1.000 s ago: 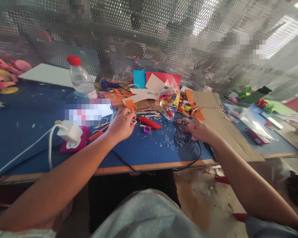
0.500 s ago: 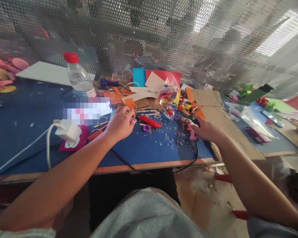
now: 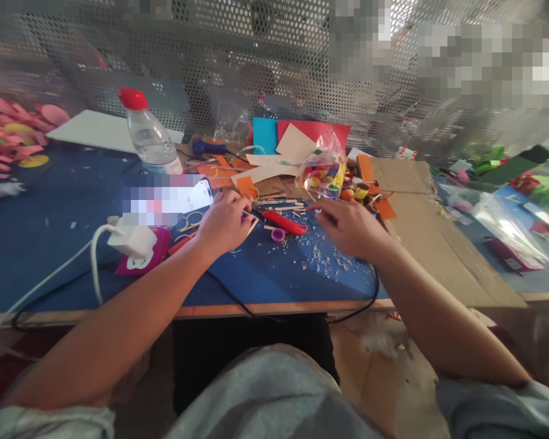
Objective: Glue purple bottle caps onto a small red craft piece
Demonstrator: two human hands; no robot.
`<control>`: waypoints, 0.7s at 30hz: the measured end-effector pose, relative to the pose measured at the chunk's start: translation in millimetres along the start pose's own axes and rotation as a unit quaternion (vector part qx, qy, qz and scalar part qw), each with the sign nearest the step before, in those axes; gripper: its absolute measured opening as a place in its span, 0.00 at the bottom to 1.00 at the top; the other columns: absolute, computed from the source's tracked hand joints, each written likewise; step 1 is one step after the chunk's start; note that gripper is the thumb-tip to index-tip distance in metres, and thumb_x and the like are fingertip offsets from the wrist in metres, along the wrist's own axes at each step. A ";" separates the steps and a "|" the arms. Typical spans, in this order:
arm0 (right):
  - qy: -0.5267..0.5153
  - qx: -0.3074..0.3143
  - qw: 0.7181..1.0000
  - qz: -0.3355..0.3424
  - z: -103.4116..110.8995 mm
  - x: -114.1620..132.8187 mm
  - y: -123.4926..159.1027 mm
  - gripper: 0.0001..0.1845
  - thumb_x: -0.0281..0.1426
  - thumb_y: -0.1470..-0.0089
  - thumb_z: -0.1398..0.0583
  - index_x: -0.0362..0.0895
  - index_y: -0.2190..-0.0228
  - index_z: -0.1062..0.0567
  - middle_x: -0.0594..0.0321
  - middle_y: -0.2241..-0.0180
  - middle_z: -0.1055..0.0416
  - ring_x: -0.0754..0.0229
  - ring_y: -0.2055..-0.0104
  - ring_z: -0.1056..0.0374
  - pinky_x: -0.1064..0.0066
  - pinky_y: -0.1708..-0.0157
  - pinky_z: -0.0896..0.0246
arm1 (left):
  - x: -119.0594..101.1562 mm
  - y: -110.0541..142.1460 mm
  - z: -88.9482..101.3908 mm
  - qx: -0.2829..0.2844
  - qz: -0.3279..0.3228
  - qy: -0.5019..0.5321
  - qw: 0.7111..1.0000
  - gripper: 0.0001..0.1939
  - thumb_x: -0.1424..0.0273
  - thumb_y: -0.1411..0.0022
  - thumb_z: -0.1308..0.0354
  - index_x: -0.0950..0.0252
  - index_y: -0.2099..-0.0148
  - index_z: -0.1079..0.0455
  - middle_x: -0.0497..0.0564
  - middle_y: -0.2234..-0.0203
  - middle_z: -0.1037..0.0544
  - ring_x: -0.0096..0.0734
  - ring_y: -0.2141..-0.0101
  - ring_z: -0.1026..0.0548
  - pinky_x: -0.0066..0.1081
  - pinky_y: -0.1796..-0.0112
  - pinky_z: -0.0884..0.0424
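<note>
My left hand [image 3: 226, 222] is closed, fingers pinched round a small purple piece with a thin pale stick [image 3: 253, 227] poking out; its exact kind is hard to make out. Just right of it lies a red-handled utility knife [image 3: 283, 222], with a purple ring [image 3: 277, 235] in front. My right hand [image 3: 348, 227] hovers over the scraps on the right, index finger stretched out to the left and nothing visible in it. A black cord [image 3: 374, 286] runs from beneath that hand over the table edge; the pink glue gun it belongs to is hidden now.
A phone [image 3: 196, 198], a water bottle [image 3: 153, 140] and a white charger [image 3: 132, 238] in a magenta socket block stand on the left. A plastic bag of colourful pieces [image 3: 322, 171], coloured sheets [image 3: 265, 135] and cardboard [image 3: 439, 244] lie behind and right. White shavings [image 3: 322, 259] litter the blue tabletop.
My right hand has let go of the pink glue gun and moved left and up, its fingers now stretched out. The left hand stays nearly in place, still pinching the small piece.
</note>
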State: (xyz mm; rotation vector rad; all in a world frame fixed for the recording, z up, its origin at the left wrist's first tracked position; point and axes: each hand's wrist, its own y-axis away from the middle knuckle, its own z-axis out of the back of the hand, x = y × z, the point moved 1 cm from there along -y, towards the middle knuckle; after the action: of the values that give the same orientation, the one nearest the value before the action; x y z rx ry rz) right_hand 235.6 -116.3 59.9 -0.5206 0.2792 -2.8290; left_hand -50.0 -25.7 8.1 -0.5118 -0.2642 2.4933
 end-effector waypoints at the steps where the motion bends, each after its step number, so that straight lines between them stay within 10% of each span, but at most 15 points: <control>1: 0.001 0.021 0.999 0.036 -9.7 6.3 -6.4 0.19 0.35 0.29 0.45 0.48 0.46 0.17 0.53 0.52 0.16 0.47 0.52 0.21 0.54 0.50 0.28 | -0.2 0.1 0.3 0.011 0.005 -0.008 1.000 0.12 0.65 0.28 0.42 0.65 0.49 0.23 0.63 0.49 0.24 0.55 0.43 0.29 0.53 0.35 0.31; 8: 0.056 0.080 0.991 0.089 -57.8 19.3 -27.6 0.20 0.37 0.28 0.41 0.42 0.42 0.20 0.45 0.46 0.24 0.41 0.44 0.26 0.47 0.44 0.26 | 0.1 5.0 5.7 0.048 0.019 -0.070 0.996 0.21 0.58 0.26 0.40 0.71 0.43 0.23 0.66 0.49 0.24 0.57 0.46 0.27 0.53 0.40 0.26; 21: -0.077 0.003 0.980 0.183 -71.1 -3.4 -23.4 0.14 0.40 0.39 0.28 0.47 0.55 0.19 0.50 0.44 0.24 0.39 0.40 0.31 0.43 0.37 0.34 | -6.4 14.1 9.2 0.065 -0.015 -0.148 0.987 0.16 0.63 0.26 0.42 0.69 0.49 0.18 0.64 0.43 0.23 0.60 0.43 0.28 0.55 0.41 0.24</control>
State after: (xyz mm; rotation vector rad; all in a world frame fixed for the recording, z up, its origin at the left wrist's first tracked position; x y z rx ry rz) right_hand 207.4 -83.0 -1.0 -0.6125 0.3015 -2.4188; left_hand -56.0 -41.6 14.3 -0.0810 -0.2187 2.5322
